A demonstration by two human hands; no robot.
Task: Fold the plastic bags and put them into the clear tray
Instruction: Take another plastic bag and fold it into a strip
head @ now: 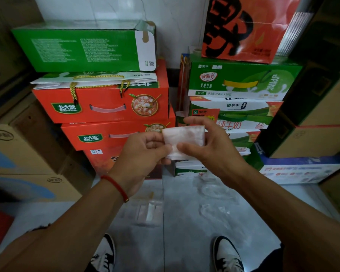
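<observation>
A thin, clear plastic bag (185, 139), folded into a small rectangle, is held up in front of the stacked boxes. My left hand (143, 154) pinches its left edge. My right hand (208, 146) grips its right side, fingers behind and thumb in front. Down on the floor lies the clear tray (155, 222) with folded bags (148, 212) inside. Loose clear bags (214, 201) lie crumpled on the tiles to its right.
Orange gift boxes (106, 107) with a green box (82, 48) on top are stacked ahead on the left. Green milk cartons (239, 83) stand on the right. Brown cardboard boxes (24, 161) line both sides. My two shoes (226, 254) are on the grey tile floor.
</observation>
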